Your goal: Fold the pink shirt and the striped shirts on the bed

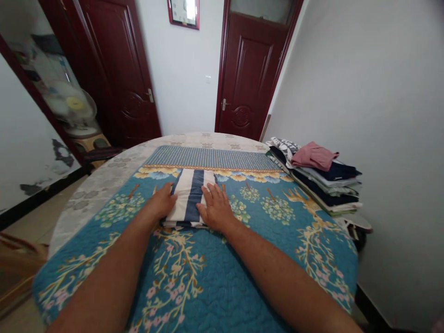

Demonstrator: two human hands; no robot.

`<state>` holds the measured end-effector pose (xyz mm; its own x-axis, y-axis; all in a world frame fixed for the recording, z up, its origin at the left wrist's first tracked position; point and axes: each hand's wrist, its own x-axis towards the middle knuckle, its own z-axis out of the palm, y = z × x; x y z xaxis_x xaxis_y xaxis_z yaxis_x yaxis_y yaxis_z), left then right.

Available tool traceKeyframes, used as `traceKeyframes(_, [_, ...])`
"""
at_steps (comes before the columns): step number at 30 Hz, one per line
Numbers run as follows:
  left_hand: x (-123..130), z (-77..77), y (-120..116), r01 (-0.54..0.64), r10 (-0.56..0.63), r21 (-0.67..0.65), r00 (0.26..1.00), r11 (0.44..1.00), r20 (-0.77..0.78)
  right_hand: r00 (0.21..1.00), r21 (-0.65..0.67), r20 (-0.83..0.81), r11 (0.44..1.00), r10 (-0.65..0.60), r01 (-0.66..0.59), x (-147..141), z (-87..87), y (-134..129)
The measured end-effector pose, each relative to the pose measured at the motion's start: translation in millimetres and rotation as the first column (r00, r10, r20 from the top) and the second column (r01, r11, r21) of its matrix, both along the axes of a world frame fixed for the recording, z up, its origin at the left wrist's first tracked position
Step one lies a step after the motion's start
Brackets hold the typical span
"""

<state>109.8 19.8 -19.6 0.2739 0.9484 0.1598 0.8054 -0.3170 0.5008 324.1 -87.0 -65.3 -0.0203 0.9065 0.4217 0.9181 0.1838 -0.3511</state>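
Observation:
A folded white and navy striped garment [192, 194] lies on the floral blue-green cover, its layers stacked at the near edge. My left hand [162, 201] rests along its left side, thumb and fingers apart against the fabric edge; the outer fingers are partly hidden. On the right side, my right hand [217, 207] lies flat over the garment's edge with its fingers spread. Neither hand has fabric gripped between its fingers as far as I can see.
The blue-green quilted cover [222, 273] lies over a pale patterned tablecloth [90, 189] on a round table. A stack of folded clothes [322, 180], a pink one [314, 156] on top, stands at the right edge by the wall. A wooden chair [21, 263] is at the left.

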Motion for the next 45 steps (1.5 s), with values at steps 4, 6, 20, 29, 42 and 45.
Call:
traceKeyframes(4, [23, 4.3, -8, 0.101, -0.063, 0.304, 0.989, 0.947, -0.131, 1.000, -0.001, -0.009, 1.000, -0.010, 0.010, -2, -0.2, 1])
traceKeyframes(6, [35, 0.2, -8, 0.213, -0.148, 0.315, 0.965, 0.925, -0.217, 1.000, -0.002, -0.015, 1.000, -0.005, 0.005, -2, 0.1, 1])
traceKeyframes(20, [45, -37.5, -1, 0.118, -0.037, 0.249, 0.951, 0.961, -0.308, 0.995, -0.051, -0.097, 0.998, -0.033, 0.028, 10, 21.6, 21])
traceKeyframes(29, [44, -33.9, -6, 0.083, -0.027, 0.205, 0.966, 0.975, -0.258, 0.993, -0.234, -0.079, 0.970, -0.084, 0.063, -1, 21.6, 85])
traceKeyframes(42, [47, -28.1, -10, 0.040, -0.014, 0.118, 0.977, 0.992, -0.213, 0.986, -0.411, -0.073, 0.906, -0.147, 0.105, 16, 29.6, 133])
traceKeyframes(45, [46, -28.5, -10, 0.036, -0.012, 0.112, 0.980, 0.993, -0.201, 0.986, -0.408, -0.126, 0.912, -0.109, 0.049, 22, 33.1, 133])
